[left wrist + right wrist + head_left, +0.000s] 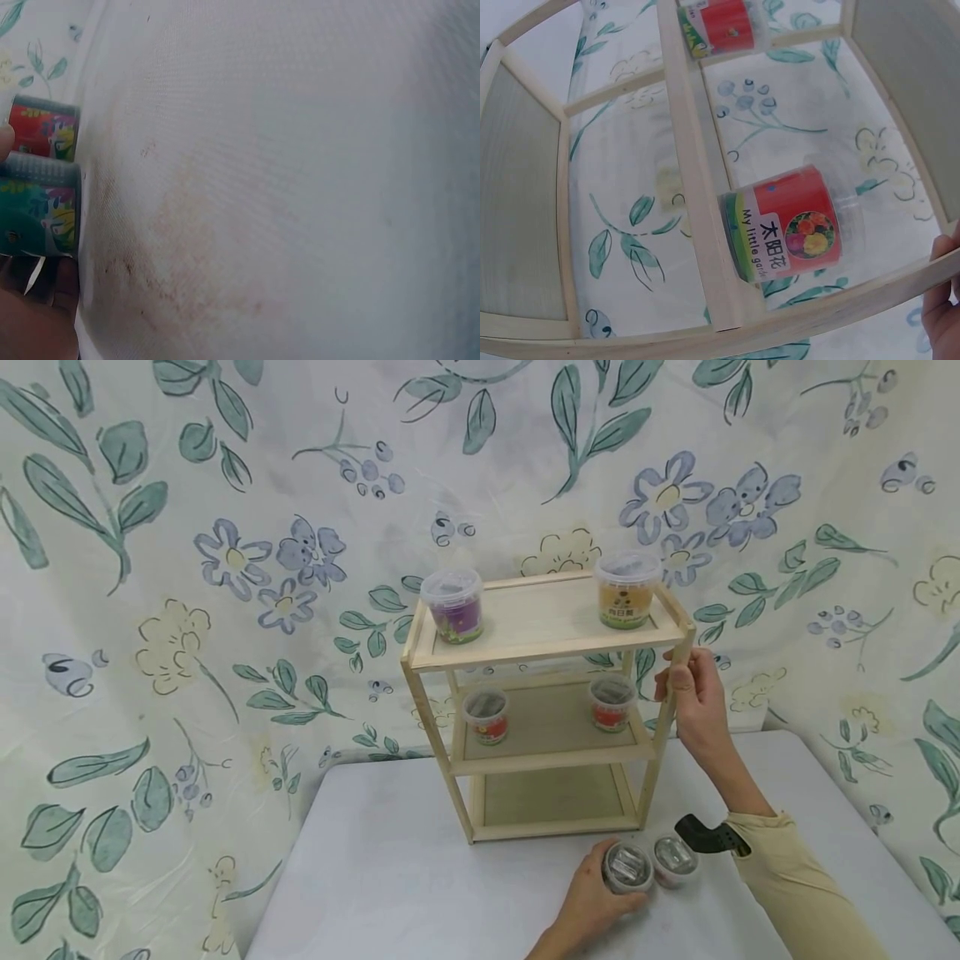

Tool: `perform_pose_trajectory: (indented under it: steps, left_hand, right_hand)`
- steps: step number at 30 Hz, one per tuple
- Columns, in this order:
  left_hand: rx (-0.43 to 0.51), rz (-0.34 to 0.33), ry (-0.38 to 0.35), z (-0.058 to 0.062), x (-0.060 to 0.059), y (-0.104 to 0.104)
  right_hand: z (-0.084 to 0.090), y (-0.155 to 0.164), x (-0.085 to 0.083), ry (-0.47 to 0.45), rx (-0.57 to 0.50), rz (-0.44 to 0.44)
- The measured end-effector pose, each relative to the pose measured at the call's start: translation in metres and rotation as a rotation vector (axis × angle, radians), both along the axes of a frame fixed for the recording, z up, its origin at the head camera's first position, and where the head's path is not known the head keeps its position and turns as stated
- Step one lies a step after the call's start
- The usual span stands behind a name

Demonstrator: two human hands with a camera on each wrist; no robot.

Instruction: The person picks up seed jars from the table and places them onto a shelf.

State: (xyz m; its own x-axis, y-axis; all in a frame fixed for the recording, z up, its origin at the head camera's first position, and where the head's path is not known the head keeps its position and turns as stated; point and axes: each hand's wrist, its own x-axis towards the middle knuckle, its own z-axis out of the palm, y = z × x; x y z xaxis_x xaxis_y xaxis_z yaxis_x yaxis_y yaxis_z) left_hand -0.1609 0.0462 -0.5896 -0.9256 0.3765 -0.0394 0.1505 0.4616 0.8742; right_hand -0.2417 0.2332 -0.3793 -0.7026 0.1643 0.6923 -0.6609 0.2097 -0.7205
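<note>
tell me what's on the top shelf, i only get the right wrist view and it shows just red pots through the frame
Observer: Two lidded pots: a purple pot at the left end of the wooden shelf unit, an orange pot at the right.
Operator: where's my right hand on it
Observer: The right hand grips the front right post, just under the top shelf.
Operator: and the left hand
Observer: The left hand holds a clear-lidded pot on the table; another pot stands right beside it.
</note>
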Motion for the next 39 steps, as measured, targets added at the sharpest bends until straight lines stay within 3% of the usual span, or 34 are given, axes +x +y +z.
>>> perform_pose_trajectory:
  steps: [9, 39]
  left_hand:
    - [0.006, 0.006, -0.027, 0.0, 0.001, 0.001]
    - [-0.018, -0.019, 0.032, 0.002, 0.001, -0.014]
  right_hand:
    - [0.0, 0.0, 0.0, -0.024, 0.017, -0.023]
    - [0.001, 0.0, 0.0, -0.008, 0.015, -0.019]
